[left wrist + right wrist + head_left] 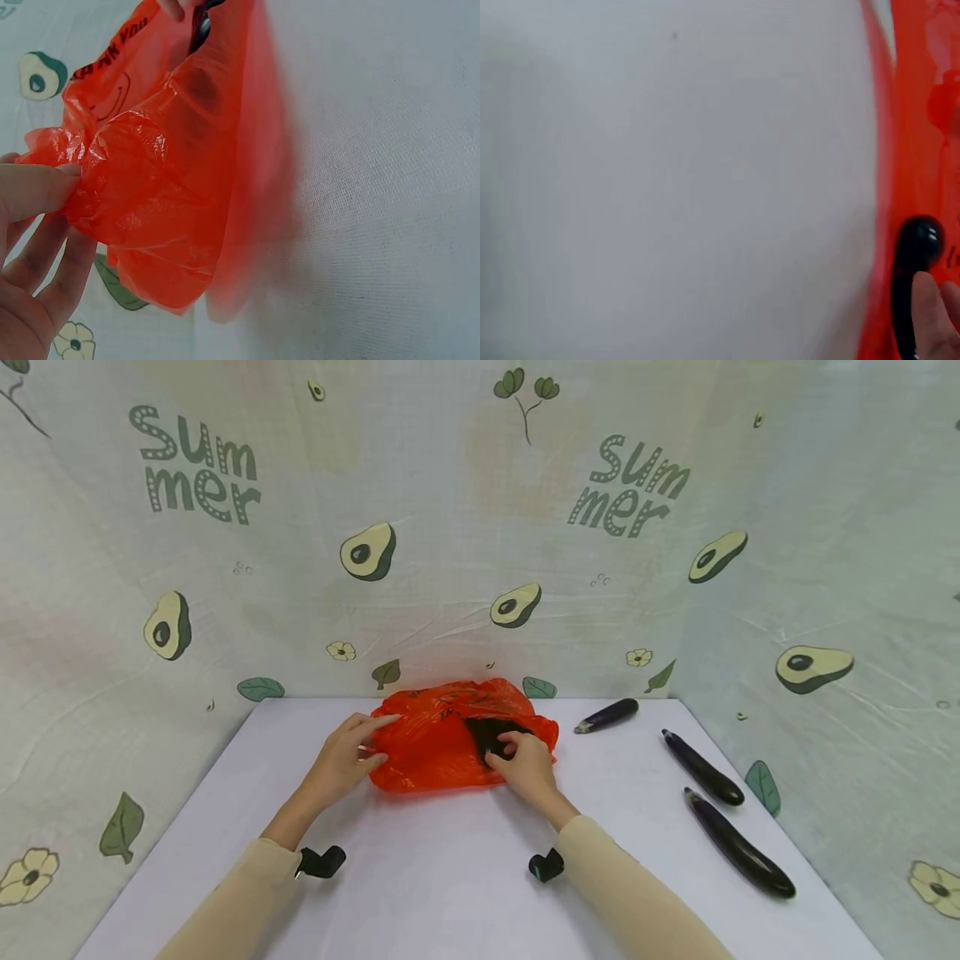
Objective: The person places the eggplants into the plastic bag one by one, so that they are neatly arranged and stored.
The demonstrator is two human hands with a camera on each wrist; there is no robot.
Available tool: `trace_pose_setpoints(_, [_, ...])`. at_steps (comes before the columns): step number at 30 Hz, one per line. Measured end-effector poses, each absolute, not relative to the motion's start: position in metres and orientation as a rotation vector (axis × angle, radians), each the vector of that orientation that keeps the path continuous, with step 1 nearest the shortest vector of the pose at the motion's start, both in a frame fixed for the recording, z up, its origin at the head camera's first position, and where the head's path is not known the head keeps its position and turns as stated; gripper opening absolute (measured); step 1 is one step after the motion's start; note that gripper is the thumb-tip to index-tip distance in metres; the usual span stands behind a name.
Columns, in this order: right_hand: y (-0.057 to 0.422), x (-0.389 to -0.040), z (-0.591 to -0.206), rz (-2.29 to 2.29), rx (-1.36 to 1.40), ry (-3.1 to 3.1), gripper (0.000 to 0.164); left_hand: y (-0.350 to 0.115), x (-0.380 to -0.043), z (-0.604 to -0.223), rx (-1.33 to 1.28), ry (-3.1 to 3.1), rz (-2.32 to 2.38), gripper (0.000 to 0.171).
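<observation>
Your left grip [342,762] pinches the flimsy bag [435,750], right grip [531,772] the eggplant [910,259], probably firm but slick, so grab mid-body.

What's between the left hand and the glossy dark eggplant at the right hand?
Crumpled red plastic bag, from left hand to eggplant; shows in the head view.

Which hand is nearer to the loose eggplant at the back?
The right hand, at the opening of the red bag, left of the eggplant; the left hand grips the bag farther left.
</observation>
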State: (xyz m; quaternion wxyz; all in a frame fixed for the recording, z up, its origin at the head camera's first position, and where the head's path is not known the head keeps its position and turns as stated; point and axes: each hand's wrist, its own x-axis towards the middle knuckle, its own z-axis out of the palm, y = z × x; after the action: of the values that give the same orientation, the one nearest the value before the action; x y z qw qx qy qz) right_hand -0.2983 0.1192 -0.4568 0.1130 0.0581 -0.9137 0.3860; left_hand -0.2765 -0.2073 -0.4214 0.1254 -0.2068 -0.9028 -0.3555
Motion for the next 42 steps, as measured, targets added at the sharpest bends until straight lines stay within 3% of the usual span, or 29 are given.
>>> trace_pose_setpoints(18, [0.255, -0.255, -0.390, 0.863, 0.295, -2.833, 0.054, -0.205, -0.280, -0.420, -0.610, -2.621, -1.045, 0.069])
trace_pose_setpoints(42, [0.425, -0.200, -0.410, 0.477, 0.232, -3.072, 0.077, -0.204, -0.281, -0.421, -0.606, -2.628, -1.024, 0.070])
